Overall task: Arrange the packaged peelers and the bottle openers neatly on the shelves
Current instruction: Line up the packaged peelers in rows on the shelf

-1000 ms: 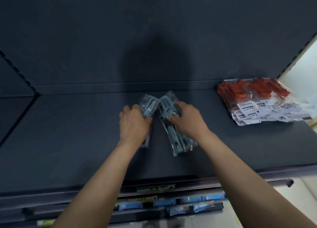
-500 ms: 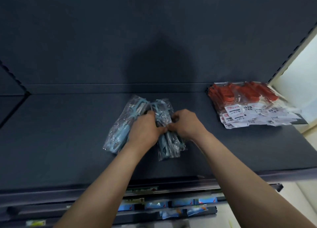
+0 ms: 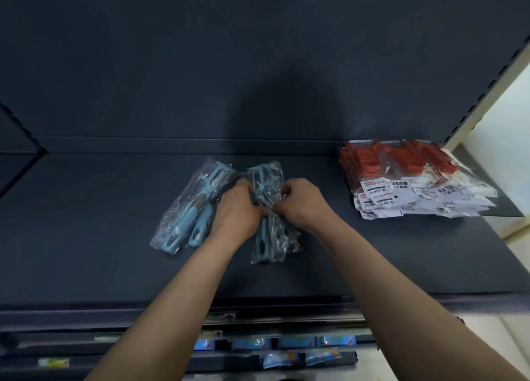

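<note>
Blue peeler bundle (image 3: 271,237) in clear plastic, dead centre on the dark shelf (image 3: 100,251), and both hands are on it! Left hand (image 3: 238,208) and right hand (image 3: 301,203) close in from either side, fingers curled, pinching the wrapping at its upper half. At nine o'clock of the hands, a second blue bundle (image 3: 186,208) lies slanted, just beside the left hand. Out at two o'clock, well apart, red packs (image 3: 401,174) with white labels sit heaped.

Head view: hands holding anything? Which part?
Both the left hand and right hand pinch the darker peeler bundle at its middle, one per side.
</note>
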